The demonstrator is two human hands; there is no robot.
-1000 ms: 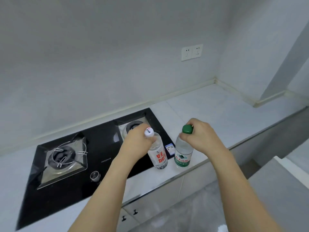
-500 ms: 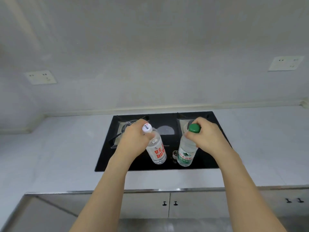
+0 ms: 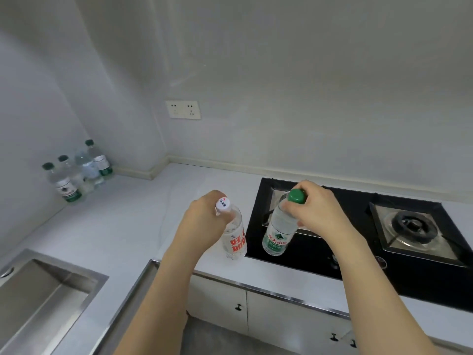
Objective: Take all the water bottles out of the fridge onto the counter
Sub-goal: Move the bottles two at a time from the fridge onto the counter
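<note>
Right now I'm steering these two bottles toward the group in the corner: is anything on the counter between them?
Nothing visible: bare counter lies between the held bottles and the corner bottles.

Sink [image 3: 48, 290] left, stove [image 3: 358, 242] right, four bottles [image 3: 76, 172] in counter's [image 3: 122, 226] far-left corner.

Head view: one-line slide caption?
Left hand holds white-capped bottle, right hand holds green-capped bottle above the counter; four bottles stand in the corner.
</note>
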